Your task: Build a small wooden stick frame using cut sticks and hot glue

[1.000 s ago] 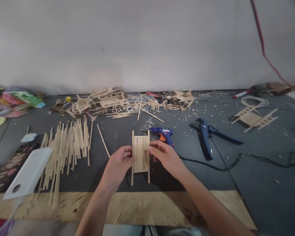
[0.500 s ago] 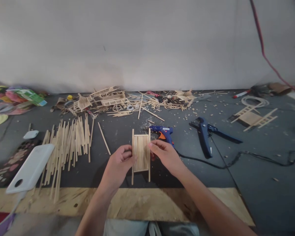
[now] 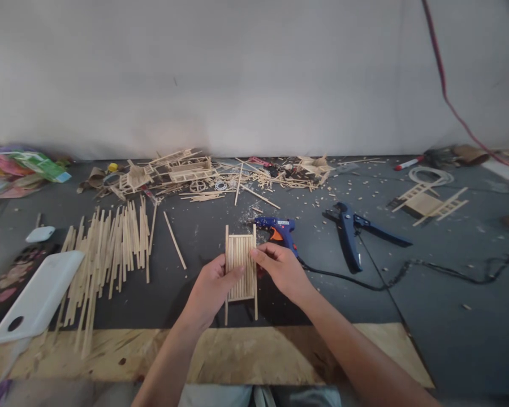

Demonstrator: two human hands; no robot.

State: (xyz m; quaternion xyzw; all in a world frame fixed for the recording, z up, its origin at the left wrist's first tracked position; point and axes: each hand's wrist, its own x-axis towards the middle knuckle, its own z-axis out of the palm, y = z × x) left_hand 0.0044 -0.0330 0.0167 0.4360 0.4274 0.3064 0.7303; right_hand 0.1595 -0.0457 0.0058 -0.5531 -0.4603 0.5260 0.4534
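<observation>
Between my two hands is a small wooden stick panel (image 3: 242,288), made of thin sticks set side by side between two longer side rails. My left hand (image 3: 212,285) grips its left rail, the thumb lying across the front slats. On the right rail, near the top, my right hand (image 3: 282,270) pinches with thumb and fingers. The panel is held upright above the dark tabletop. Just behind my right hand lies a blue glue gun (image 3: 280,226) with an orange trigger. My fingers behind the panel are hidden.
Loose wooden sticks (image 3: 106,254) lie at left beside a white power bank (image 3: 38,297). Blue cutters (image 3: 350,237) and a small stick frame (image 3: 428,203) are at right. Stick models and scraps (image 3: 186,172) line the wall. A black cord (image 3: 365,285) runs rightward.
My left thumb has moved further across the slats. The panel stays in both hands, and the whole view has shifted slightly.
</observation>
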